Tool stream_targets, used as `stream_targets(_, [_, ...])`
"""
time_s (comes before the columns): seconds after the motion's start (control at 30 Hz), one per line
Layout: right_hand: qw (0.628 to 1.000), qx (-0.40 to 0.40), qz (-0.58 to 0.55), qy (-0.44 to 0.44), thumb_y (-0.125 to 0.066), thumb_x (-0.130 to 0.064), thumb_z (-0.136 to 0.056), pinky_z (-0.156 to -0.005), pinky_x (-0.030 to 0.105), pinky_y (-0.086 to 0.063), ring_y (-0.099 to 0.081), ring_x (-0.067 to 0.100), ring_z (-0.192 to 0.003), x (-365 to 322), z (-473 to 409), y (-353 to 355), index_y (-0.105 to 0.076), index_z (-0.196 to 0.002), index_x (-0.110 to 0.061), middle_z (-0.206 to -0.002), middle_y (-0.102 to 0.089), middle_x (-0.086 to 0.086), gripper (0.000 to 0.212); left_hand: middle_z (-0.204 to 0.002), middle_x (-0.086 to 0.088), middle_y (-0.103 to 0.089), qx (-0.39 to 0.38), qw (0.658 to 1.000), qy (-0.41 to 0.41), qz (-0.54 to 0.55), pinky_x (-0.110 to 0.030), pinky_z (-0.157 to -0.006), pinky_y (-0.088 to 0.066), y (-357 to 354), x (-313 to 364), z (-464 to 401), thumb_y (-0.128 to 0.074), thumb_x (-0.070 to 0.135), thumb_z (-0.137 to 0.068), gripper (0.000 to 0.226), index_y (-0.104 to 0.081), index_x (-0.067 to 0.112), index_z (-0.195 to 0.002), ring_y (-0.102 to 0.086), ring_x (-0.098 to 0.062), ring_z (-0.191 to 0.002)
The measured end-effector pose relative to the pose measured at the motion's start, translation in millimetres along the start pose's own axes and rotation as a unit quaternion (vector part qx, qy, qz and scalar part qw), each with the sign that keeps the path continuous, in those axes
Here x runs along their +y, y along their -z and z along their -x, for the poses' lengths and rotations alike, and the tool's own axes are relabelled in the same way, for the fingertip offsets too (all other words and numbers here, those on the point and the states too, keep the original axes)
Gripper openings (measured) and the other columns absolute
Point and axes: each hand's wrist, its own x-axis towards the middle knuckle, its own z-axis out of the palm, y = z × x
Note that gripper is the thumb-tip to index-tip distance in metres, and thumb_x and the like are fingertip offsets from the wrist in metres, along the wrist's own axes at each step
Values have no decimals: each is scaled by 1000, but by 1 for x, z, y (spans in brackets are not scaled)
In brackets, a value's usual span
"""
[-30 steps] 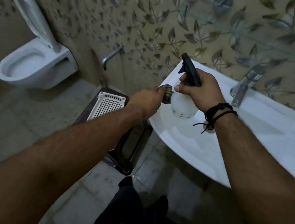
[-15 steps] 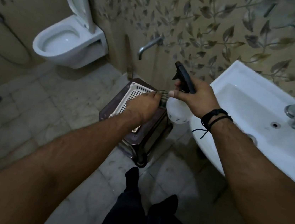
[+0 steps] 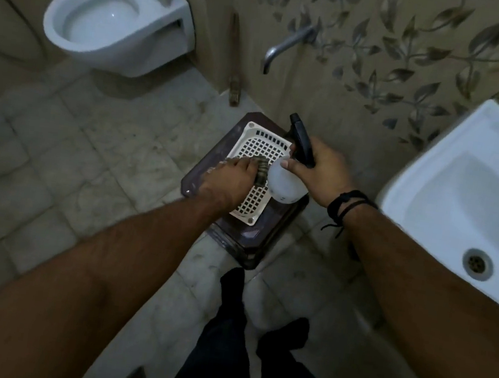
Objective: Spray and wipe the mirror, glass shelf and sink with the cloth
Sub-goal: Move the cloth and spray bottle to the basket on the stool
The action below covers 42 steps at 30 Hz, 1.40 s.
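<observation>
The left hand point(image 3: 230, 180) gripped the cloth point(image 3: 261, 173) above the basket point(image 3: 258, 146) on the stool point(image 3: 194, 183); the right hand point(image 3: 322, 175) clasped the spray bottle point(image 3: 286, 187) just beside it. The sink point(image 3: 449, 188) lay at 3 o'clock. Risk: bottle or cloth released at the stool's edge could fall to the floor point(image 3: 87, 169).

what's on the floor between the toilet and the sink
In the head view, a dark stool topped by a white basket stands between the toilet and the sink, with a wall tap above it.
</observation>
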Motion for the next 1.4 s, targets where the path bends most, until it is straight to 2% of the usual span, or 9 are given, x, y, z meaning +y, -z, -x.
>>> stream_targets(0.13, [1000, -4, 18, -14, -75, -26, -95, -87, 27, -43, -61, 19, -105, 8, -28, -20, -64, -135, -11, -112, -68, 2, 44, -162, -17, -32, -19, 1000, -3, -10, -52, -118, -30, -19, -18, -21, -43, 28, -107, 57, -25, 11, -159, -33, -38, -148])
stream_targets(0.37, [997, -27, 64, -35, -74, -20, -94, -99, 48, -50, -65, 35, -115, 32, -83, -45, -69, -128, -8, -123, -72, 16, 36, -169, -9, -18, -49, 996, -63, -51, -56, -125, -17, -60, -53, -68, -46, 32, -104, 63, -21, 21, -161, -15, -33, -156])
stream_targets(0.47, [995, -46, 80, -40, -74, -20, -94, -97, 42, -51, -65, 33, -114, 38, -106, -53, -68, -128, -11, -123, -72, 15, 35, -171, -5, -11, -80, 994, -54, -53, -67, -118, -24, -75, -65, -80, -41, 43, -96, 71, -15, 32, -161, -9, -36, -156])
stream_targets(0.57, [995, -53, 79, -33, -75, -18, -93, -92, 38, -50, -65, 32, -111, 41, -123, -62, -68, -125, -11, -120, -72, 16, 33, -172, 1, -2, -101, 991, -62, -66, -72, -115, -25, -84, -70, -85, -55, 38, -99, 79, -7, 37, -161, -2, -34, -157])
stream_targets(0.8, [992, -90, 82, -43, -68, -15, -98, -94, 43, -51, -65, 33, -109, 47, -149, -86, -65, -122, -7, -115, -71, 17, 26, -172, 2, 4, -143, 986, -53, -61, -73, -113, -28, -118, -66, -93, -64, 35, -97, 92, 1, 37, -162, 1, -33, -158])
stream_targets(0.9, [990, -95, 91, -44, -64, -15, -101, -90, 36, -46, -63, 33, -114, 47, -153, -92, -63, -130, -7, -122, -69, 19, 30, -171, 4, 11, -178, 982, -44, -42, -71, -115, -25, -130, -60, -94, -54, 37, -102, 85, 4, 33, -163, 8, -29, -158])
stream_targets(1.07, [989, -97, 104, -37, -61, -13, -103, -92, 34, -43, -59, 34, -121, 42, -155, -93, -60, -135, -6, -130, -65, 19, 33, -170, 5, 18, -175, 984, -27, -1, -71, -116, -21, -145, -61, -99, -40, 66, -90, 92, 6, 33, -162, 14, -31, -157])
stream_targets(1.27, [991, -92, 92, -40, -70, -16, -98, -109, 35, -41, -54, 30, -136, 48, -140, -86, -48, -151, -12, -150, -55, 14, 57, -170, 4, 16, -150, 988, -30, -17, -69, -118, -18, -144, -60, -95, -30, 76, -83, 96, 8, 34, -161, 13, -31, -157])
stream_targets(1.4, [995, -53, 77, -45, -72, -23, -97, -110, 40, -44, -53, 33, -135, 52, -119, -68, -46, -153, -16, -152, -52, 15, 63, -171, -3, 14, -108, 991, -69, -41, -58, -125, 6, -118, -48, -85, -33, 72, -93, 92, 6, 28, -163, 13, -31, -157])
